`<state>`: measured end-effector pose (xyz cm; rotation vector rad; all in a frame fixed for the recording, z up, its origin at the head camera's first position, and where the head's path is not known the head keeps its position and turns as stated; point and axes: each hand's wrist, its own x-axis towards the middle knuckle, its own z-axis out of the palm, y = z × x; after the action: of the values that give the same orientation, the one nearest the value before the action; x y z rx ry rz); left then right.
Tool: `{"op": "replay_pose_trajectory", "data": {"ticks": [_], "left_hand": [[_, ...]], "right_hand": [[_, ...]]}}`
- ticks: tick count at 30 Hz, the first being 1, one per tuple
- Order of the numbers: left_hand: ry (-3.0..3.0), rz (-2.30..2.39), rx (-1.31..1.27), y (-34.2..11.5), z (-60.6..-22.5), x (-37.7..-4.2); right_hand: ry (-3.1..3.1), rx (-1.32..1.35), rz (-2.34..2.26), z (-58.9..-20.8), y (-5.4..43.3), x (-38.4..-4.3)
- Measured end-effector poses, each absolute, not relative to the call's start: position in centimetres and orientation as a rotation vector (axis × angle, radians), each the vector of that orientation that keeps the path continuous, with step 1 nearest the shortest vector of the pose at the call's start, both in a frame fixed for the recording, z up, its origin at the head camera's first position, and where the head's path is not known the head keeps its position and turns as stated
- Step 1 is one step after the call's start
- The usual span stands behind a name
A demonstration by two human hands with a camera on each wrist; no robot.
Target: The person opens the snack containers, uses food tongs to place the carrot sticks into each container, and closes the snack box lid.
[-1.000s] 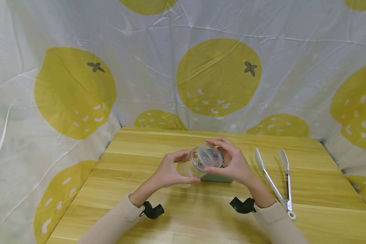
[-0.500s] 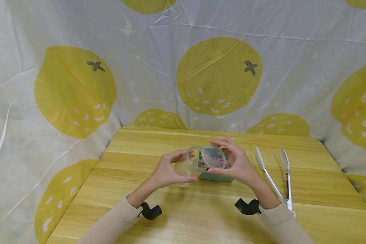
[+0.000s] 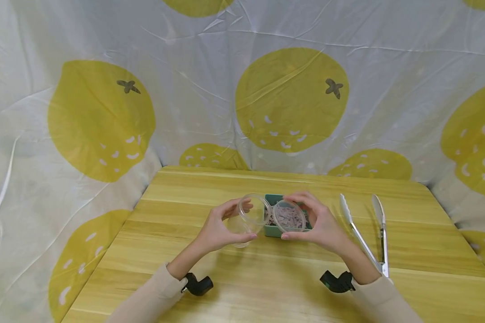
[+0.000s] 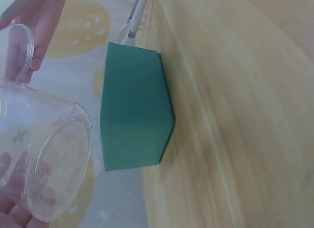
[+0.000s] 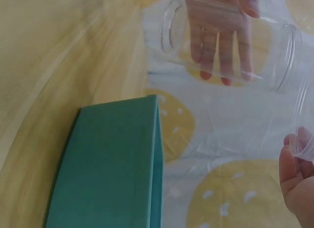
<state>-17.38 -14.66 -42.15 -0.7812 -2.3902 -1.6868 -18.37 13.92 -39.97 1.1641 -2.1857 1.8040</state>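
My left hand (image 3: pixel 216 231) grips a clear plastic jar (image 3: pixel 242 222), its round mouth tilted toward the right hand. In the left wrist view the jar (image 4: pixel 54 159) shows its base and see-through wall, with nothing inside. My right hand (image 3: pixel 323 224) pinches a clear round lid (image 3: pixel 289 216) by its edge, thumb below and fingers above. Lid and jar mouth are apart, side by side. Behind and below them on the table stands a green box (image 3: pixel 272 231) holding pinkish shredded strips (image 3: pixel 286 217), partly seen through the lid.
Metal tongs (image 3: pixel 363 237) lie spread on the wooden table (image 3: pixel 266 287), right of the box and beside the right forearm. A lemon-print curtain (image 3: pixel 198 98) hangs behind the table and along its sides.
The lid has come away from the jar mouth: my right hand has moved right with it, the left slightly left with the jar. More of the box and its strips shows between them.
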Motion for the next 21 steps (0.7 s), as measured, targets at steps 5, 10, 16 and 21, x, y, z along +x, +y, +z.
{"op": "replay_pose_trajectory", "data": {"ticks": [5,10,16,21], "left_hand": [[-2.373,-1.674,-0.768,-14.8,-42.4,-17.2],[-2.359,-1.687,-0.741,-15.0,-42.6,-17.0],[-2.366,-1.701,-0.713,-15.4,-43.3,-16.9],[-2.347,-1.702,-0.714,-15.5,-43.7,-16.7]], "right_hand": [[-2.258,1.134,1.759,-40.7,14.2,-17.9],[-2.333,1.106,1.731,-41.5,14.3,-17.4],[-2.396,1.107,1.61,-42.3,14.1,-16.9],[-2.442,1.099,1.557,-42.9,13.9,-16.6]]}}
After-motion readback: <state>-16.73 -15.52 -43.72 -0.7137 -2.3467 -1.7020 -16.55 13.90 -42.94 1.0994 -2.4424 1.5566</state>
